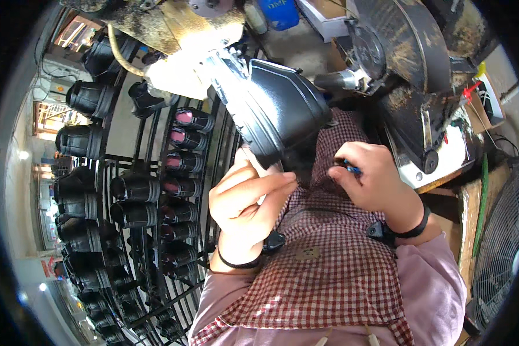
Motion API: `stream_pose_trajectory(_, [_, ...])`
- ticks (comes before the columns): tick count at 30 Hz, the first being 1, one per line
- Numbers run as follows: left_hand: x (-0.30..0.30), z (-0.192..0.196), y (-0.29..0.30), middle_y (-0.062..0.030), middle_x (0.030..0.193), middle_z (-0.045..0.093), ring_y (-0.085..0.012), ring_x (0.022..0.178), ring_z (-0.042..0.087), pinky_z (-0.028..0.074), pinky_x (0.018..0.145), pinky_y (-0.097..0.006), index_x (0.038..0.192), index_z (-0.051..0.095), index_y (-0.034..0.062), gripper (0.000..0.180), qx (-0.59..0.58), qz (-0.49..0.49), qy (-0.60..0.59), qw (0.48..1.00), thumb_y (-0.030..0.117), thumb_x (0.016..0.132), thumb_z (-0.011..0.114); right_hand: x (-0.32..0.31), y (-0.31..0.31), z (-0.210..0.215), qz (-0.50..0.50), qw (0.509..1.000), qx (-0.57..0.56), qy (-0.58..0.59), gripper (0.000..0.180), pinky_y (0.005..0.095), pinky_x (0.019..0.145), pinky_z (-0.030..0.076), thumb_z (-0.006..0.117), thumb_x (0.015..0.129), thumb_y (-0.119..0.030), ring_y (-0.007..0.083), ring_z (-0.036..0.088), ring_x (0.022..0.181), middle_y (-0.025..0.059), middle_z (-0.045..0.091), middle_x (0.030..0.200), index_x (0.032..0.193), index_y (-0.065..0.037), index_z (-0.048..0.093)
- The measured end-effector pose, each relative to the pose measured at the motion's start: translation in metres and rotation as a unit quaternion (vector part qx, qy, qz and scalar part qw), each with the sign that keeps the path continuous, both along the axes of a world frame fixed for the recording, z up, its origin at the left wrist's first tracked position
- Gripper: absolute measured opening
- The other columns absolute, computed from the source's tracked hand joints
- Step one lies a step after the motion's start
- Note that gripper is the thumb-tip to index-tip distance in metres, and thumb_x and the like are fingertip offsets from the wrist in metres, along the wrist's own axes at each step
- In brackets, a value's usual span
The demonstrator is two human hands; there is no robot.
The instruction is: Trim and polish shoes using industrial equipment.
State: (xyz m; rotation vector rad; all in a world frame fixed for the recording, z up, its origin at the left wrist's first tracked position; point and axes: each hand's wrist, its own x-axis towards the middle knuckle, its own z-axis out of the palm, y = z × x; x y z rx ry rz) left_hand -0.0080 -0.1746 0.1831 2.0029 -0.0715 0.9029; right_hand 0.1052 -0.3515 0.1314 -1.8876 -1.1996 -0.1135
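A black shoe (291, 101) with a thick ridged sole sits tilted against the machine head (181, 69), under a bright lamp glare. My left hand (245, 199) is just below the shoe's lower end, touching or nearly touching the sole. Its thumb and fingers are pinched together; whatever lies between them is too small to make out. To the right, apart from the shoe, my right hand (378, 179) is closed around a small tool with a blue part (352, 168). Most of that tool is hidden in the fingers.
Racks of black shoes (135, 187) fill the left side. Dark machine parts (401, 49) stand at the upper right, above a white surface (438, 158). A fan (501, 254) is at the far right. At the top is a blue container (279, 12). My checked apron (328, 277) hangs below my hands.
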Motion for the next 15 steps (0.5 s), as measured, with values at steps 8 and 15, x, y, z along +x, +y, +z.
stream_pose_trajectory(8, [0.001,-0.003,-0.006,-0.0021,0.057,0.054,-0.0145,0.048,0.048,0.037,0.048,-0.029,0.079,0.075,0.0072,0.022,0.021,-0.138,0.055,0.989,0.0,0.059,0.079,0.008,0.046,0.079,0.198,0.785,0.179,0.559,0.03,0.0196,0.047,0.038,0.07,0.085,-0.027,0.004,0.048,0.05,0.012,0.069,0.092,0.098,-0.001,0.06])
stream_pose_trajectory(15, [-0.026,-0.033,0.018,-0.0072,0.06,0.06,-0.0186,0.051,0.054,0.04,0.048,-0.031,0.08,0.073,0.0023,0.011,-0.04,-0.279,0.193,0.94,0.003,0.07,0.076,0.015,0.052,0.023,0.37,0.674,0.045,0.638,0.035,0.0205,0.042,0.03,0.053,0.096,-0.028,0.0053,0.044,0.046,0.0041,0.057,0.06,0.071,-0.003,0.059])
